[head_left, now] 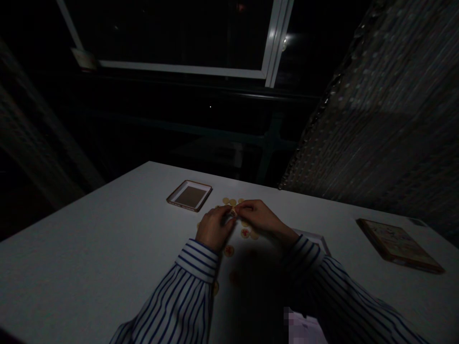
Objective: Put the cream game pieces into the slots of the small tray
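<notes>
Both hands meet over the middle of the white table, fingertips together around a small pale round piece [233,211], probably a Chinese chess piece. My left hand [214,228] is closed on its left side, with thumb and fingers pinching. From the right, my right hand [260,217] pinches at the same piece. Round pieces lie around and beneath the hands: a red-marked piece [245,233], another red-marked piece [229,251] by the left cuff, and a plain-looking piece [225,200] beyond the fingers. Some pieces are partly hidden by the hands or dark in shadow.
A shallow brown-rimmed tray [184,207] lies at the back left. On the right rests a flat box with a patterned top [403,243]. A pale-rimmed tray [319,237] is partly behind my right forearm. The white table's [143,229] far edge faces a dark window; a beaded curtain [376,119] hangs at right.
</notes>
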`<state>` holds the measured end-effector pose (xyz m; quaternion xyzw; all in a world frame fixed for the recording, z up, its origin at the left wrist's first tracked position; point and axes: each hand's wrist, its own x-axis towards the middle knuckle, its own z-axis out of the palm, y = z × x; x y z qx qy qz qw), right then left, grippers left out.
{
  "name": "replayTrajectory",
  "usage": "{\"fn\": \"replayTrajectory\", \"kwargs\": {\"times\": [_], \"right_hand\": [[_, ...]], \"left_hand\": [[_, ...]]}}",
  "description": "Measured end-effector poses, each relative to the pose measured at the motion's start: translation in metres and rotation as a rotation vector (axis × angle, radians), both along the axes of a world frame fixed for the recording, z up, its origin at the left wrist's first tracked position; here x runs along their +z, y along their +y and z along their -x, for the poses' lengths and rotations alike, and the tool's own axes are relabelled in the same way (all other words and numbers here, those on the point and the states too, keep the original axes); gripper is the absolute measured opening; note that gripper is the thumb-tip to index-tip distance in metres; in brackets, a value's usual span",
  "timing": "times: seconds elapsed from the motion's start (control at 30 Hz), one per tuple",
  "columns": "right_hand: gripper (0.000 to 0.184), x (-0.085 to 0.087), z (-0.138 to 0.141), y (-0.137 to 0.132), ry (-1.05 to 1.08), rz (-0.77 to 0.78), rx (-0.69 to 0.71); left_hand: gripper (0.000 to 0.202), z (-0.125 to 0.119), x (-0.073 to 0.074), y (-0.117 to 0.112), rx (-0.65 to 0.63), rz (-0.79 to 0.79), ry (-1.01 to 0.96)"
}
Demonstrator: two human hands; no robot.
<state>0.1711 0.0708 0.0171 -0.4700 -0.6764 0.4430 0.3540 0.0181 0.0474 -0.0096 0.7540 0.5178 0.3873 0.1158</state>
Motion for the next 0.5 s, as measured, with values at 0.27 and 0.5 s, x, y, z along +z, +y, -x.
{"fn": "replayTrajectory", "kwargs": {"times": [0.27,0.5], "right_hand": [[0.02,-0.0049,-0.0003,0.0028,0.008,0.035,0.002],[0.019,-0.0088,-0.0019,0.0036,0.017,-0.002,0.036]], "left_hand": [[0.028,0.0003,0.0011,-0.0012,0.01,-0.035,0.073],[0.025,0.0005,0.0002,0.0001,-0.01,-0.035,0.079]]}}
